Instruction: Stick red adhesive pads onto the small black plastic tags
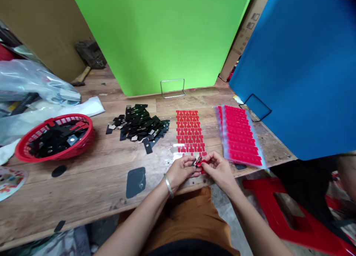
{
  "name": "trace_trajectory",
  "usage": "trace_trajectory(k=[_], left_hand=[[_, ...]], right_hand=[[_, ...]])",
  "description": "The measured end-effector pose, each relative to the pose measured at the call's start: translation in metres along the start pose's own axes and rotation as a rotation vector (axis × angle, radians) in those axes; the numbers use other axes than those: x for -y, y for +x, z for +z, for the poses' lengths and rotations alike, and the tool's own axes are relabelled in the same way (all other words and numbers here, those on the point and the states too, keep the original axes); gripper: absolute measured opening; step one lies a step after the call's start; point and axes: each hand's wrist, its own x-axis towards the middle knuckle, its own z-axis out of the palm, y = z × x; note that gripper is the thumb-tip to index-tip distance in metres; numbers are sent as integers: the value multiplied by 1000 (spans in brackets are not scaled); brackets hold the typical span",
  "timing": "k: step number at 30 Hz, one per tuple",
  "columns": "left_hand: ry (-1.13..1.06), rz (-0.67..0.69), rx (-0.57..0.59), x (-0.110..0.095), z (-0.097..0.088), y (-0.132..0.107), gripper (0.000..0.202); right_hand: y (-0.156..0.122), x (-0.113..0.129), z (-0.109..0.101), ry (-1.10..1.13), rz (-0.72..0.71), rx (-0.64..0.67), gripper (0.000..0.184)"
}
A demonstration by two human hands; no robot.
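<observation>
Pinching together at the near end of the red sticker sheet (190,132), the left hand (180,170) and right hand (218,167) both clamp a small black piece (197,161). Left of that sheet lies the black parts pile (139,126); right, a stack of red sheets (240,139).

Both bare forearms enter from the bottom of the frame and converge just below centre. The left hand (182,169) comes in from the lower left, a thin bangle on its wrist, fingers curled and thumb pressed toward the fingertips. The right hand (218,168) comes in from the lower right, knuckles up, fingers bent in a pinch, its fingertips meeting the left's
</observation>
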Motion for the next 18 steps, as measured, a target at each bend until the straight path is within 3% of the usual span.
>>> trace_trajectory(k=[9, 18], left_hand=[[-3, 13, 42, -2, 2, -1, 31], [-7, 19, 35, -4, 3, -3, 31]], right_hand=[[-6, -12, 13, -131, -91, -79, 11], [-6, -13, 15, -129, -102, -73, 10]])
